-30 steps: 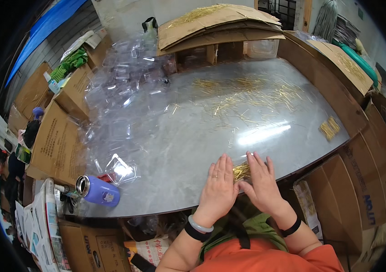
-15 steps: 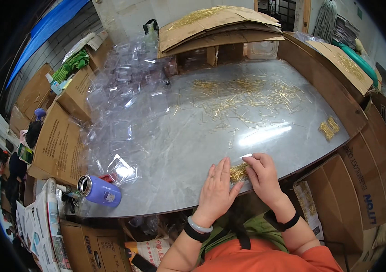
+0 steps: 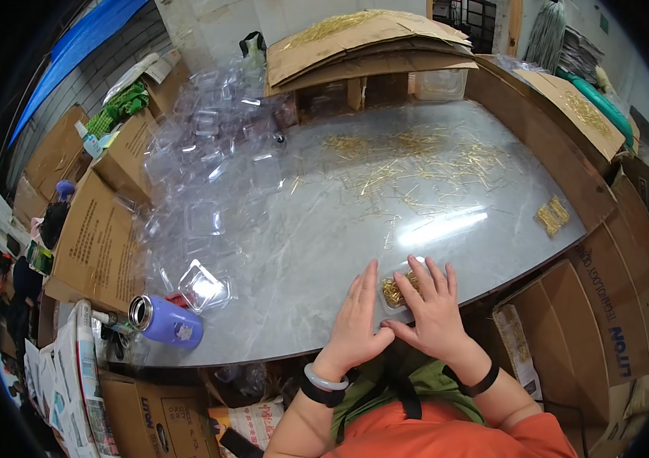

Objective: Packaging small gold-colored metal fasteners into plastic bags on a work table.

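Note:
At the table's front edge, a small clear plastic box (image 3: pixel 387 307) holds a heap of thin gold-coloured metal pins (image 3: pixel 391 292). My left hand (image 3: pixel 353 320) is beside the box's left side, its fingers stretched out and gripping nothing. Spread fingers of my right hand (image 3: pixel 436 317) lie over the right part of the box and hide some of the pins. Both thumbs come close together below the box. Beyond my hands, more gold pins (image 3: pixel 416 172) lie scattered on the grey table (image 3: pixel 286 267). Two small filled bundles of pins (image 3: pixel 552 216) sit at the right edge.
Many clear plastic boxes (image 3: pixel 210 164) pile up on the left. An uncapped purple bottle (image 3: pixel 168 322) stands at the front left. Cardboard walls (image 3: pixel 545 145) border the right side, and stacked cardboard sheets (image 3: pixel 370 49) cover a shelf at the back.
My fingers have straightened and spread. The right hand has opened from its curled grip at the box, so more of the box and its pins shows.

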The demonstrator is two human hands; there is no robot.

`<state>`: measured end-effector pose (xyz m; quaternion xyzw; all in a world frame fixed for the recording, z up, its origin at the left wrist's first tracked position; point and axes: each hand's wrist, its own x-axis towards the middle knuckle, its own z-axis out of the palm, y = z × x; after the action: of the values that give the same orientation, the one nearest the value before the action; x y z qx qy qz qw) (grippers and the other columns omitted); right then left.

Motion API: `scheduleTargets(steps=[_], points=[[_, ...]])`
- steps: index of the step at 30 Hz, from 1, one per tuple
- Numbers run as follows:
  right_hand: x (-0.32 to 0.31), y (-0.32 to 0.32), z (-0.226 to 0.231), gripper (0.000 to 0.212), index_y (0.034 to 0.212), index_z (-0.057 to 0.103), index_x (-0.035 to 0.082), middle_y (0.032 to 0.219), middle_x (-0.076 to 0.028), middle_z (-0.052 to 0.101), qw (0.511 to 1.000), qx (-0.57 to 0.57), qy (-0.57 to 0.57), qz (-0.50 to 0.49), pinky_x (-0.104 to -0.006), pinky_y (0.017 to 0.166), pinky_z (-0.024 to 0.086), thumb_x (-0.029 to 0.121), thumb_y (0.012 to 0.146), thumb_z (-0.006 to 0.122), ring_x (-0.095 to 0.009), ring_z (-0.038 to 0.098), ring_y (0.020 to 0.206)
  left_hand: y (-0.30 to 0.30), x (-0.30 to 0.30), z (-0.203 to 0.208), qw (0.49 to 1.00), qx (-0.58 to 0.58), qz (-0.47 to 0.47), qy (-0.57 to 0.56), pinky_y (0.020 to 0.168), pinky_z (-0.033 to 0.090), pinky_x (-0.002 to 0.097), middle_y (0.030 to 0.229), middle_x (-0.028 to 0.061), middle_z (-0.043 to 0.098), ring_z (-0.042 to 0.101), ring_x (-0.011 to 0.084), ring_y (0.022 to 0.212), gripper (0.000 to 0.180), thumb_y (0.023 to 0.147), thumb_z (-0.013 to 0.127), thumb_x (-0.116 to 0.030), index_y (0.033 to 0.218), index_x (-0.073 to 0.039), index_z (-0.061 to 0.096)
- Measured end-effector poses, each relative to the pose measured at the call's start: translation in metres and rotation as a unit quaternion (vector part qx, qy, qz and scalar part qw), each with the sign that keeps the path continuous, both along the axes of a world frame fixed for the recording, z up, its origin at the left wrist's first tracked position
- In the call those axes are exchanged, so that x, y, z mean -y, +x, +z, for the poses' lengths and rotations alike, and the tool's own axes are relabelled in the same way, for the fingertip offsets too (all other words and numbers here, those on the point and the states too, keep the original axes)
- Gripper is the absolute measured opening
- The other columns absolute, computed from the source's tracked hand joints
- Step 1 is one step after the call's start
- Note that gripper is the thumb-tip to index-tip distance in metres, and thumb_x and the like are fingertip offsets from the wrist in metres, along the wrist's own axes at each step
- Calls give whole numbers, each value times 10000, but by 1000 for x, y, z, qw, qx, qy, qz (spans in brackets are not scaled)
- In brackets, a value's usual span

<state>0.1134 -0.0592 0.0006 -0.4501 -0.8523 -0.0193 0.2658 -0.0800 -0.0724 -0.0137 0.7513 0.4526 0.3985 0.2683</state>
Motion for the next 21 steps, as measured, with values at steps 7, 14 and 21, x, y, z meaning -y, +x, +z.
scheduleTargets(steps=[7,14,21], points=[[-27,-11,8,664,1375,592,69,1449,-219,523,986,-164,1,-39,-524,1026,410,255,758,750,-437,534,1203,-3,6,-2,984,175,-12,-38,1193,355,436,1626,294,293,424,409,1454,1019,835,680,-136,1629,33,63],[-34,1,5,669,1380,591,70,1463,-204,519,999,-41,-2,-21,-519,1047,387,268,758,740,-416,513,1230,-3,7,-2,972,230,-9,-54,1208,305,440,1633,267,305,410,374,1472,934,892,585,-66,1647,-3,39],[-33,-5,-1,623,1367,612,77,1443,-174,541,999,-8,21,-41,-519,1053,375,267,789,744,-408,499,1231,-3,7,-2,979,201,15,-41,1205,312,425,1598,267,372,414,353,1471,811,938,552,-57,1628,36,136]])
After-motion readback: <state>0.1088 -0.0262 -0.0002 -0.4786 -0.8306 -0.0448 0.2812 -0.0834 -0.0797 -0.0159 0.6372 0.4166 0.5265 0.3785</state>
